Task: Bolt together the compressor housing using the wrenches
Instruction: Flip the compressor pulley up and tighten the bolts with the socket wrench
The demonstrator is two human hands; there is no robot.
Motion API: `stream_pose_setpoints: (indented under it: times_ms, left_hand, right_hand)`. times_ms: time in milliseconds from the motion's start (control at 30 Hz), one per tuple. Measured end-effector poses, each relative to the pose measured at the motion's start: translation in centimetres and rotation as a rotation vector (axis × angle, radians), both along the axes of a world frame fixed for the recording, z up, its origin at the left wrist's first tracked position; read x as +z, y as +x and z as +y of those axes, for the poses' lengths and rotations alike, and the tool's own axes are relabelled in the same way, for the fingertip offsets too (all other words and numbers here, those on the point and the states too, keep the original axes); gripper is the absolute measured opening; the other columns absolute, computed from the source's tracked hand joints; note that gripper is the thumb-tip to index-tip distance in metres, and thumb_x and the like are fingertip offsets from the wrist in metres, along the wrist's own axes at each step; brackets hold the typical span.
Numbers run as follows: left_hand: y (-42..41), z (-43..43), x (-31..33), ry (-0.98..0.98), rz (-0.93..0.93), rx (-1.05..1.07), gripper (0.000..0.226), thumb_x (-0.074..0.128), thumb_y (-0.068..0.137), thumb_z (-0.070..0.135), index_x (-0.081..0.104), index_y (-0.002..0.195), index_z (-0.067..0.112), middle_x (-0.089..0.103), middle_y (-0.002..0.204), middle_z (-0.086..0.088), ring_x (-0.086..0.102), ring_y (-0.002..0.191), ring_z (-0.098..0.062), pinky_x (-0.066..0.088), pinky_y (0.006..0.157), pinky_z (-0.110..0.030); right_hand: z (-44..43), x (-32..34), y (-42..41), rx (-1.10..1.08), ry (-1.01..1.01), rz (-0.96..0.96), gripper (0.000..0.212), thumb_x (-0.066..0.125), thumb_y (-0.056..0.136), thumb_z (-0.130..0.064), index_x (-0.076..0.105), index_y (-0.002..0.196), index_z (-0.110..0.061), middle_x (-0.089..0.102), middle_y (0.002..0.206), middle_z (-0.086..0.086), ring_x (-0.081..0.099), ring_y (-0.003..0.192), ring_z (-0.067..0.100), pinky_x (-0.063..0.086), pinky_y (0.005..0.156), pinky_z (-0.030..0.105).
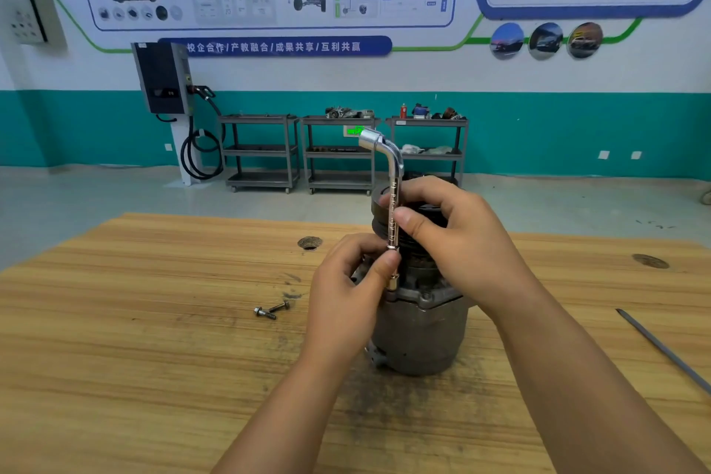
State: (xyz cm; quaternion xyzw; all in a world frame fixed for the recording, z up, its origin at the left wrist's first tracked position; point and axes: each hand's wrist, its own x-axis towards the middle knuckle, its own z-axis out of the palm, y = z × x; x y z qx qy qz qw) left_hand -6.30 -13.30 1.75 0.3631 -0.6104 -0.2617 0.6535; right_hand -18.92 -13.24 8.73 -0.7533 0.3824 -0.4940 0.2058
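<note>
Hardware first: two loose flange bolts (271, 310) lie side by side on the wooden bench (154, 358), about nine o'clock from the compressor housing (419, 331), near it but apart. They are probably staged within reach for later holes, so the job reads as partway done. Next, the left hand (346, 281) enters from seven o'clock, thumb and fingertips pinching the lower shaft of the L-shaped socket wrench (392, 212) just above its socket end. My guess is that it steadies the socket so it stays seated. The wrench stands upright with its short bent arm on top, pointing toward ten o'clock. The lower socket sits down on the flange at the housing's ten o'clock edge, and any bolt head under it is hidden. The housing stands on end mid-bench, its upper part half hidden behind the hands. The right hand (450, 239) comes from five o'clock, thumb and curled fingers gripping mid-shaft, a hold suited to twirling a bolt down rather than final tightening. At three o'clock and well apart lies a thin metal rod (661, 348), possibly a file, with neither hand on it.
</note>
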Motion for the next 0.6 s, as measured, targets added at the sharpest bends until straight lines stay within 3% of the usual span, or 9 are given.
stream_pose_setpoints:
  times_ms: [200,300,533,600]
  left_hand:
    - [-0.11,0.29,-0.11,-0.007,-0.007,0.003,0.014,0.061,0.078,0.039,0.065,0.087,0.029,0.063,0.090,0.006,0.061,0.093,-0.016,0.049,0.084,-0.037]
    - [-0.34,0.26,-0.15,0.011,0.003,0.021,0.013,0.067,0.075,0.033,0.062,0.086,0.030,0.064,0.090,0.005,0.061,0.094,-0.015,0.050,0.086,-0.038]
    - [-0.27,0.16,-0.12,0.007,0.053,0.026,0.005,0.063,0.077,0.025,0.062,0.076,0.029,0.063,0.081,0.011,0.061,0.088,-0.013,0.049,0.081,-0.034]
    - [-0.24,0.21,-0.09,-0.001,0.053,0.030,0.006,0.061,0.078,0.024,0.062,0.074,0.029,0.062,0.080,0.014,0.060,0.087,-0.013,0.047,0.080,-0.031]
  right_hand:
    - [0.13,-0.10,0.55,-0.074,0.003,-0.036,0.012,0.069,0.083,-0.029,0.059,0.082,-0.036,0.064,0.091,-0.013,0.053,0.109,0.025,0.045,0.091,0.046]
    - [0.26,-0.18,0.76,-0.099,-0.012,-0.070,0.015,0.071,0.078,-0.031,0.057,0.076,-0.032,0.064,0.087,-0.011,0.055,0.103,0.025,0.047,0.087,0.045]
    - [-0.01,-0.23,0.28,-0.036,0.015,-0.030,0.014,0.059,0.088,-0.026,0.066,0.100,-0.029,0.066,0.102,-0.010,0.050,0.115,0.026,0.041,0.098,0.049]
    - [0.00,-0.21,0.21,-0.033,0.014,-0.030,0.012,0.060,0.089,-0.025,0.066,0.098,-0.029,0.066,0.101,-0.010,0.051,0.114,0.024,0.041,0.098,0.048]
